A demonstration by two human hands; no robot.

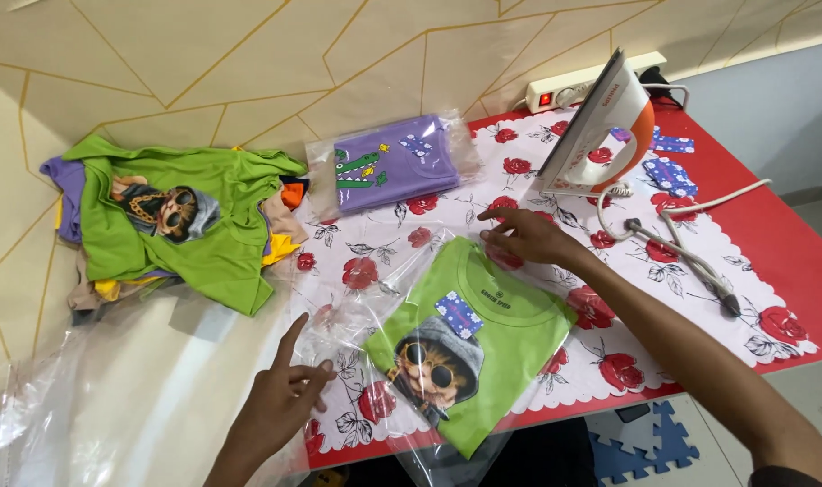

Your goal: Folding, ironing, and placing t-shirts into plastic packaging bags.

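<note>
Your folded shirt in its bag (469, 347) lay at the table's (789, 243) front edge. Behind it, near the back edge, sat a second bagged shirt (388, 167); the iron (600, 126) stood at the back right corner. A shirt pile (176, 221) lay left, off the table.

Single head-worn view, close, looking steeply down over table (794, 261)

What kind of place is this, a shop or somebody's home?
Probably a small home garment-packing setup: folded green T-shirt in a clear plastic bag, an iron standing upright on the flowered table cover, and a pile of unpacked shirts.
</note>
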